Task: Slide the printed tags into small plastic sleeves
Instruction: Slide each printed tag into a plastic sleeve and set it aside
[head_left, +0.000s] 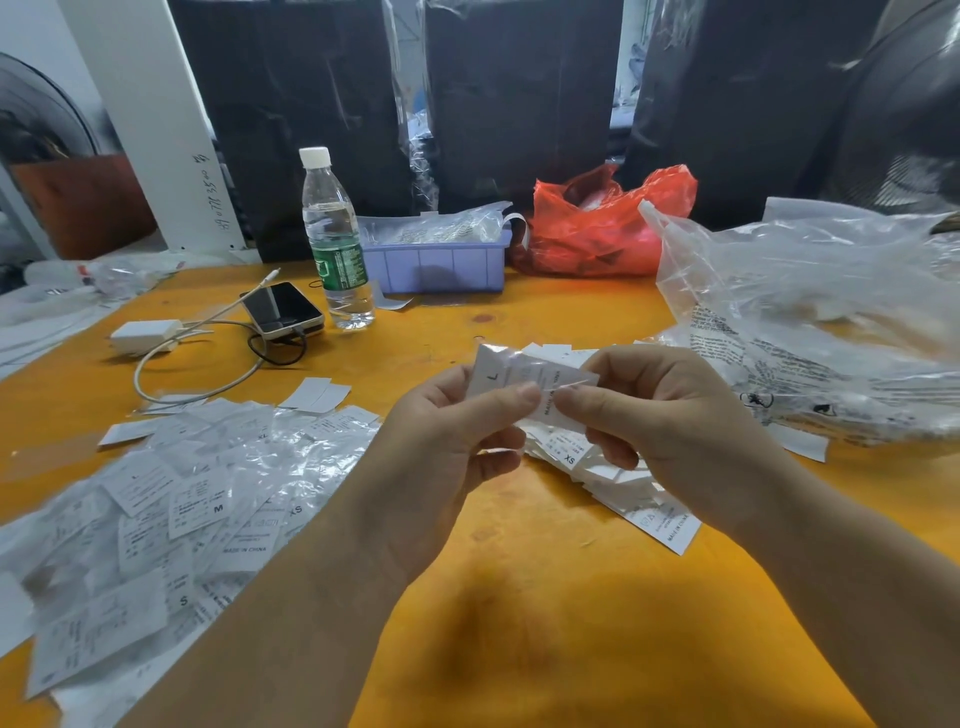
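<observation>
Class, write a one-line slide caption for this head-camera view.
Both hands, left and right, pinch a tag marked L in a clear sleeve above the orange table.

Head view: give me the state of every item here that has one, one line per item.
Left hand: pinches the sleeve.
Right hand: pinches the tag.
Sleeve: held up, an L tag inside.
Tag: held at the sleeve; how far in is unclear.
Water bottle: upright, capped, partly full.
Phone: flat, screen dark, cable plugged in.
Purple bin: holds a bag.
Red bag: open, crumpled.
</observation>
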